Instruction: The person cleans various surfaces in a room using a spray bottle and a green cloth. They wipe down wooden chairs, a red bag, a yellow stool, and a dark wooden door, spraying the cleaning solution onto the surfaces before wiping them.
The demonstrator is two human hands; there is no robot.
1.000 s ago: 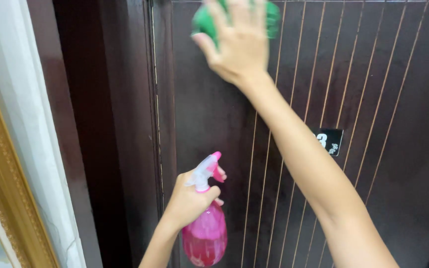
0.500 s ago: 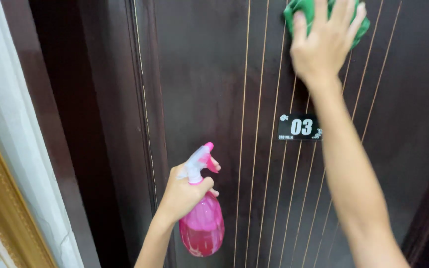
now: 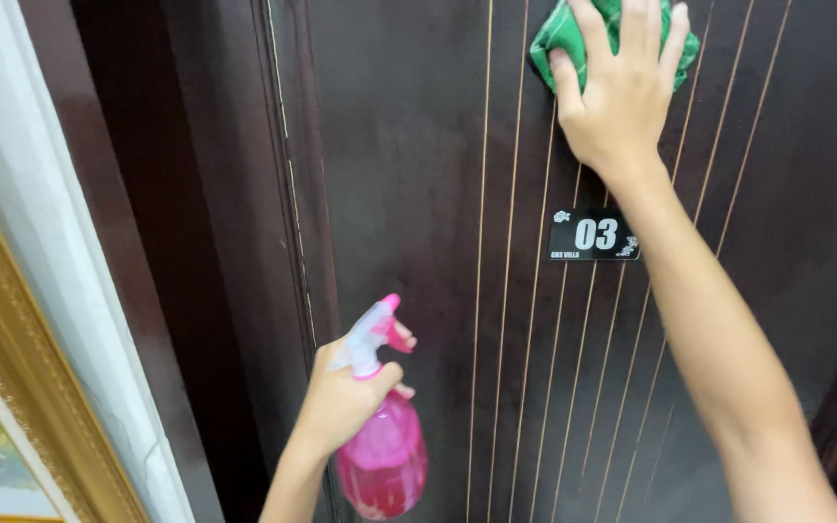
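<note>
1. The right hand [image 3: 622, 92] is pressing a green cloth [image 3: 564, 39] flat on the dark wooden door [image 3: 409, 194], near its top, with the fingers spread over the cloth.
2. The left hand [image 3: 346, 402] is holding a pink spray bottle [image 3: 385, 455] lower down, fingers wrapped around its neck, nozzle pointing toward the door.
3. A small black number plate [image 3: 595, 235] is sitting just below the right wrist.
4. The step seems to be wiping the upper panel; the next stroke probably needs steady pressure along the thin gold lines [image 3: 481, 242].
</note>
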